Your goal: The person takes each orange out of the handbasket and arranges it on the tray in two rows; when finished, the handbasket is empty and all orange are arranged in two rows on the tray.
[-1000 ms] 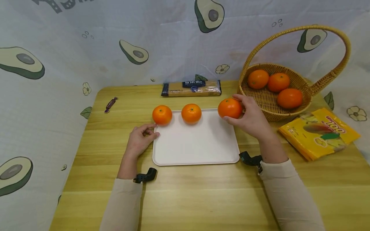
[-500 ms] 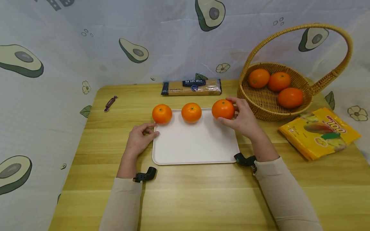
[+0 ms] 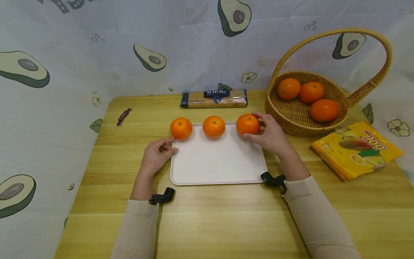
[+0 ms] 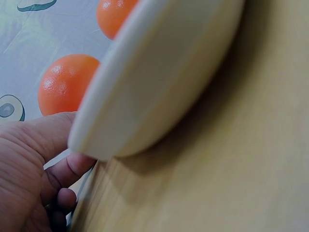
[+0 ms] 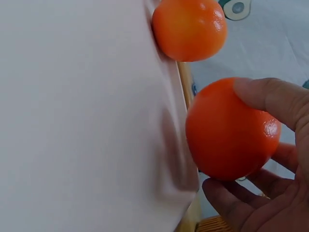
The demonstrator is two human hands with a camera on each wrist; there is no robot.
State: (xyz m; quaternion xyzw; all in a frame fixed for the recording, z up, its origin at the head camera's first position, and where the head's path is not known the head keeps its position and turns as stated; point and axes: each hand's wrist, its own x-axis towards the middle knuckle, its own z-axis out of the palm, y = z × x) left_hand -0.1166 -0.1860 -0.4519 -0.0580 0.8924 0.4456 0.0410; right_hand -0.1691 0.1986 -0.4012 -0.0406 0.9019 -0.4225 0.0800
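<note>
My right hand (image 3: 271,135) holds an orange (image 3: 248,124) at the far right corner of the white tray (image 3: 220,162). In the right wrist view the thumb lies on one side of this orange (image 5: 231,128) and the fingers curl round the other. At the tray's left edge, my left hand (image 3: 156,156) pinches the rim near the far corner; the left wrist view has the thumb and fingers right at the tray wall (image 4: 145,87). Two more oranges stand along the far edge, a left orange (image 3: 181,128) and a middle orange (image 3: 214,127).
A wicker basket (image 3: 295,126) with a tall handle holds three oranges at the back right. In front of it lies a yellow snack bag (image 3: 359,151). A spaghetti pack (image 3: 214,99) lies behind the tray, and a wrapped candy (image 3: 124,117) at the far left.
My right hand has carried its orange left and slightly down, away from the basket, to the tray's far right corner. The left hand has kept its place at the tray edge.
</note>
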